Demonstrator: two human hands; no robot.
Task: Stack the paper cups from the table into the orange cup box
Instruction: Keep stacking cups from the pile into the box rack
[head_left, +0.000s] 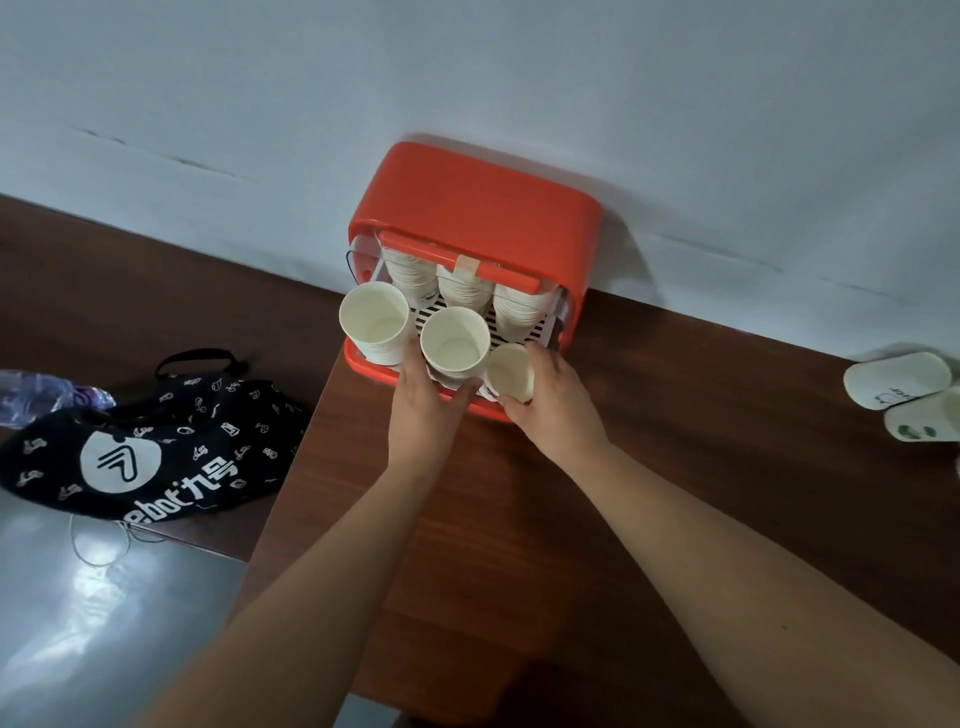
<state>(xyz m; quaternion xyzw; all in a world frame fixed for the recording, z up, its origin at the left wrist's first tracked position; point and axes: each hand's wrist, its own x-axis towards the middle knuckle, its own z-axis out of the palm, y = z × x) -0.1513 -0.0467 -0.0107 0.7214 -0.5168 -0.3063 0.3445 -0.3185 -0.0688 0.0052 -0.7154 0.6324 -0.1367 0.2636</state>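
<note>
Inspection: both hands at the open front of the orange plastic cup box (483, 208), which stands on the brown wooden desk (675, 415) against the wall.
The left hand (426, 410) grips the middle stack of white paper cups (454, 340) in the front row. The right hand (553, 405) holds a single white paper cup (511, 371), mouth up, at the box's front right. Another upright stack (374, 319) stands front left. Inverted stacks (465, 291) fill the rear row. Loose paper cups (896, 379) lie on the desk, far right.

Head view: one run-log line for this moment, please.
left hand grips middle cup stack | right hand grips front-right paper cup | orange cup box open | loose cups far right
</note>
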